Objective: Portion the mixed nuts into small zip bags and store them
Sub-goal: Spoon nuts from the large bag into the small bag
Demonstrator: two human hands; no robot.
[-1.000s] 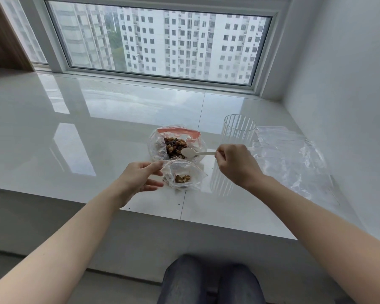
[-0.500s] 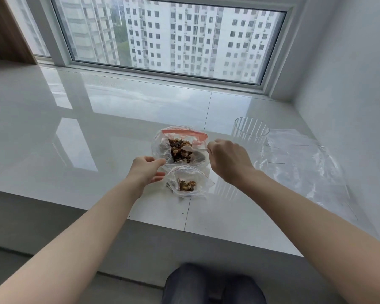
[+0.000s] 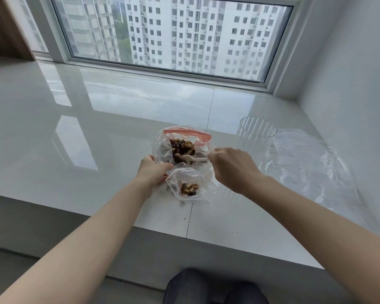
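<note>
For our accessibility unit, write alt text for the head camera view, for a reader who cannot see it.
A person's right hand dips a white spoon into a large bag of mixed nuts on a glossy window ledge, while the left hand holds a small zip bag open. A clear ribbed cup and spare plastic bags lie to the right.

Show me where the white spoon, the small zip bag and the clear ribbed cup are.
white spoon (image 3: 188,159), head view, on its bowl among the nuts.
small zip bag (image 3: 190,187), head view, on the nuts inside it.
clear ribbed cup (image 3: 256,137), head view, on its ribbed side wall below the rim.
</note>
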